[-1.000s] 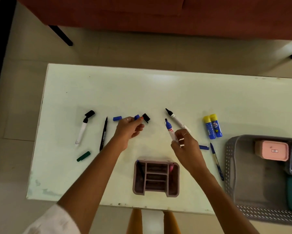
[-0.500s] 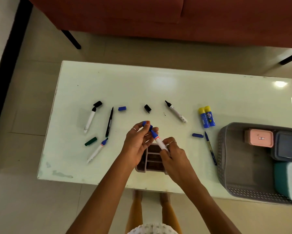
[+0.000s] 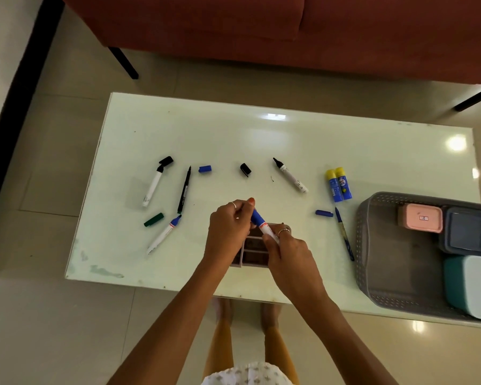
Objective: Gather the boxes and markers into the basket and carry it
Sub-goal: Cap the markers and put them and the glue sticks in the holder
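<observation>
Both hands hold one blue-capped white marker (image 3: 262, 224) above a pink desk organiser (image 3: 253, 256). My left hand (image 3: 229, 227) pinches its blue cap end and my right hand (image 3: 288, 250) grips the white barrel. On the pale green table (image 3: 261, 140) lie uncapped markers: a black-tipped one (image 3: 290, 175), a second black-tipped one (image 3: 153, 184), a blue-tipped one (image 3: 164, 235), a thin black pen (image 3: 184, 190) and a blue pen (image 3: 344, 234). The grey basket (image 3: 372, 245) at the right holds pink (image 3: 421, 218), dark grey (image 3: 467, 232) and teal (image 3: 472, 287) boxes.
Loose caps lie about: blue (image 3: 204, 169), black (image 3: 245, 170), green (image 3: 153, 219), another blue (image 3: 324, 213), black (image 3: 166, 161). Two blue-and-yellow glue sticks (image 3: 338, 184) rest left of the basket. A red sofa (image 3: 289, 29) stands beyond the table.
My right hand lifted the blue marker off the table and my left hand brought a blue cap to it. The cap now sits on the tip, both hands over the organiser.
</observation>
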